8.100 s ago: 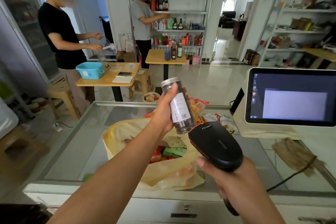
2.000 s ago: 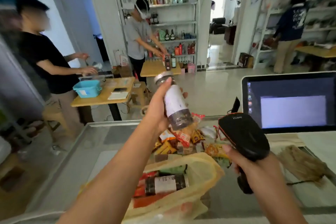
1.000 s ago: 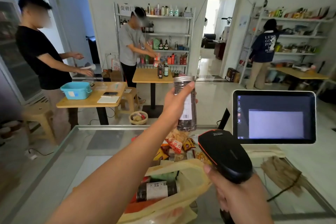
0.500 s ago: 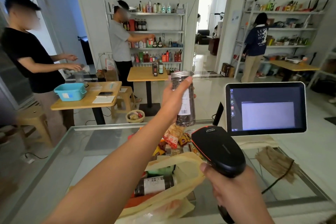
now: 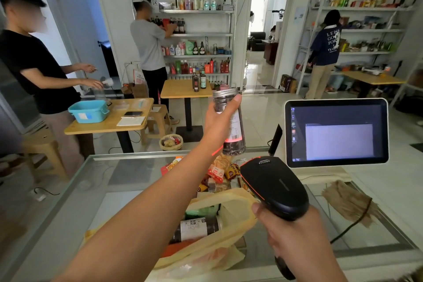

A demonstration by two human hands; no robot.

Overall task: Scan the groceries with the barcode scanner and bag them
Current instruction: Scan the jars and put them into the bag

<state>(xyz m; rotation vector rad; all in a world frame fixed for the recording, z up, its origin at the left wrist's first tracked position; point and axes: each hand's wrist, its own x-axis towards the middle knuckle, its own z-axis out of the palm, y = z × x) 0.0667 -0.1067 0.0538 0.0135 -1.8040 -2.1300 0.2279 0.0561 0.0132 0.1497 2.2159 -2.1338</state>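
right now the left hand (image 5: 217,121) holds a jar (image 5: 235,135) upright in the air above the glass worktop (image 5: 91,190). its fingers are curled round the jar's upper half, with the thumb tip close to the metal lid. a red scan line lies across the barcode on the jar's white label and spills onto the wrist. at 4 o'clock from the jar, the right hand (image 5: 295,236) grips the handle of the black barcode scanner (image 5: 274,185), fingers wrapped round it. the scanner's head points up at the jar, without touching it. at 6 o'clock from the jar a yellow bag (image 5: 229,201) lies open on the worktop, with a dark bottle (image 5: 196,228) on its side inside. loose snack packets (image 5: 217,171) sit just beyond the bag's mouth. a screen (image 5: 336,131) stands at 3 o'clock from the jar.
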